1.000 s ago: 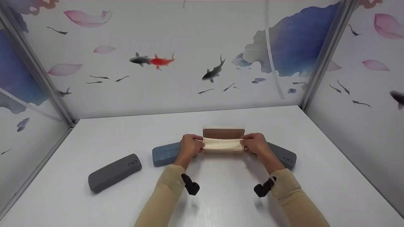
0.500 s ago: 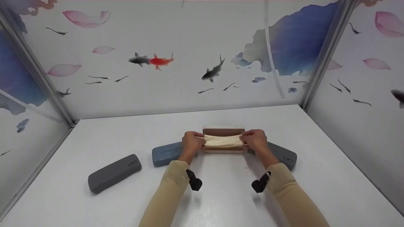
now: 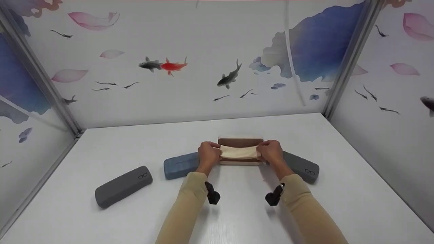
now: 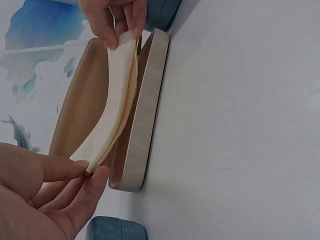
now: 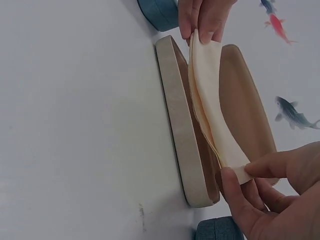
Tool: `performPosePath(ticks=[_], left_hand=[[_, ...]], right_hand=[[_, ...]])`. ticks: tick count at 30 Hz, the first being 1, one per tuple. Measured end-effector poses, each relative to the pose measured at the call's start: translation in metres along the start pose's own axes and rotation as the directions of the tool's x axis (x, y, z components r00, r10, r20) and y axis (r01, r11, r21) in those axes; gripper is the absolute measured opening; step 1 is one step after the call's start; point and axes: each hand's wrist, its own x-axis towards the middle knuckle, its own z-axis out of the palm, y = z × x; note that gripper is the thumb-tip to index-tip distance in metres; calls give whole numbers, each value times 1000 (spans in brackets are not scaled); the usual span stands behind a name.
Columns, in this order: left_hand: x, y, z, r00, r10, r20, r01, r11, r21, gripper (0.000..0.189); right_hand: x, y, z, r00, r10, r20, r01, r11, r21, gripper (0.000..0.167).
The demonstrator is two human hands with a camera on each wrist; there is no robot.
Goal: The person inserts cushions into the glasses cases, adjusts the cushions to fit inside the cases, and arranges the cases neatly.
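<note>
Held a folded cream cloth [image 3: 239,152] by both ends, over an open case [image 4: 140,130]

Pinched one short end between the thumb and fingers of the left grip [image 4: 55,190], and the other short end the same way with the right grip [image 5: 280,195]. Had both grips closed on the cloth. Likely held it at the tips to stop the folds from flopping apart.

Hung right between the two grips, a little dipped in the middle, with thin layers peeking out along the near edge. Lay longways above the open case, in line with it. Could not tell about any touch on the inside.

Had the open case on the table [image 3: 237,220], with its lid [image 3: 240,141] up at the back, perhaps for an easy reach from above with two hands.

Out to the sides, saw a closed blue case [image 3: 181,166] just beside the left grip, partly hidden behind it. Near the right grip, saw a closed dark case [image 3: 301,166], partly hidden too. Well apart, far off to the left, saw a closed gray case [image 3: 123,186]. Maybe placed at the sides to leave the middle for two busy grips.
</note>
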Motion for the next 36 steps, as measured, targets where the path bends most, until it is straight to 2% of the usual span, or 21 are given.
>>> performPosePath(ticks=[10,15,22,29,36], left_hand=[[2,-3,1,1000,4,-15,-4,1000,-13,18],[2,-5,3,1000,10,-23,-9,1000,3,18],[0,-7,5,998,48,-37,-47,998,42,17],[0,-8,6,995,87,-52,-83,994,68,17],[-3,-4,2,987,154,-49,-145,977,158,15]], right_hand=[[1,3,6,995,-83,-58,82,996,-22,25],[1,4,8,991,-98,-88,96,995,-20,21],[2,7,10,989,-121,-89,114,990,-86,20],[2,8,9,988,-132,-77,125,987,-99,21],[1,4,4,985,-159,-75,138,964,-228,23]])
